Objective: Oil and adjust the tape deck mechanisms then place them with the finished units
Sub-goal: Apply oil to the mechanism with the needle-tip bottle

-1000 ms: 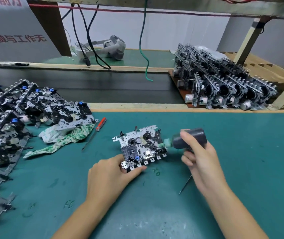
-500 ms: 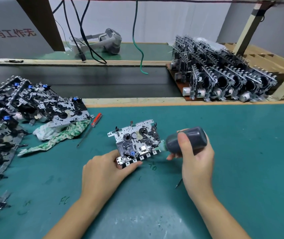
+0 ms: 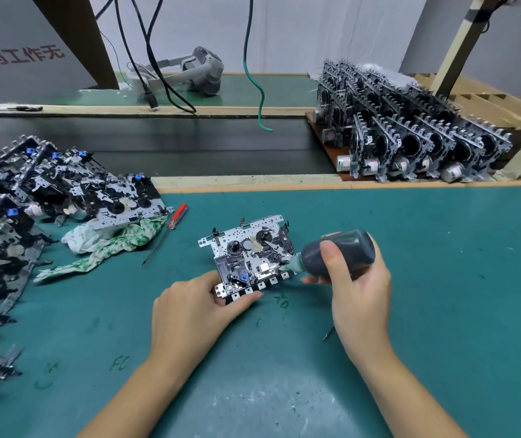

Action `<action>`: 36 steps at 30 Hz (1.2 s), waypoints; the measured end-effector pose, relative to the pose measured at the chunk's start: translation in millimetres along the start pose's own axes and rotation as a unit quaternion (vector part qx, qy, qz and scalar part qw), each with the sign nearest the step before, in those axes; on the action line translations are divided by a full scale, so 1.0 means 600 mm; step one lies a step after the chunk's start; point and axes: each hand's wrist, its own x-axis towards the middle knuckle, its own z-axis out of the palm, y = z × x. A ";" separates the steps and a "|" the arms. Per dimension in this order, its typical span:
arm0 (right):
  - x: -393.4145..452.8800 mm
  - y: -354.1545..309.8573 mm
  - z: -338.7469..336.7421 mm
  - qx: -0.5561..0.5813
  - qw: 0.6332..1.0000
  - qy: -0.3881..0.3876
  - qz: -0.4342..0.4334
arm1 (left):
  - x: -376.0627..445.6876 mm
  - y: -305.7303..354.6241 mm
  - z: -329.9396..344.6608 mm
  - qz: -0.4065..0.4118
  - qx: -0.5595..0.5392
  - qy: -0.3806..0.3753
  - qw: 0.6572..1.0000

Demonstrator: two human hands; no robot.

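Observation:
A metal tape deck mechanism point(image 3: 251, 254) lies tilted on the teal mat point(image 3: 426, 263) at the centre. My left hand point(image 3: 189, 308) grips its near left corner. My right hand point(image 3: 357, 286) holds a dark oil bottle point(image 3: 344, 252) on its side, its green nozzle touching the mechanism's right edge. A thin metal tool pokes out from under my right hand. A heap of mechanisms point(image 3: 31, 197) covers the left of the bench. Rows of upright mechanisms with motors point(image 3: 411, 131) stand on a brown board at the back right.
A red-handled screwdriver point(image 3: 170, 229) and a green-white rag point(image 3: 110, 245) lie left of the mechanism. A black conveyor belt point(image 3: 174, 147) runs behind the mat. Cables point(image 3: 151, 58) and a green wire point(image 3: 253, 74) hang over it. A grey headset point(image 3: 196, 74) rests on the far shelf.
My right hand has brought the bottle's nozzle in to the mechanism's right edge. The left hand keeps its hold on the corner.

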 end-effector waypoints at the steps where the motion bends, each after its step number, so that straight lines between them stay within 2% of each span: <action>1: 0.000 0.001 0.000 0.000 1.000 -0.004 -0.001 | 0.000 0.000 0.000 0.000 -0.002 0.001 1.000; 36: -0.001 0.003 0.001 0.006 1.000 -0.014 -0.027 | -0.001 0.004 -0.002 -0.001 -0.012 0.001 1.000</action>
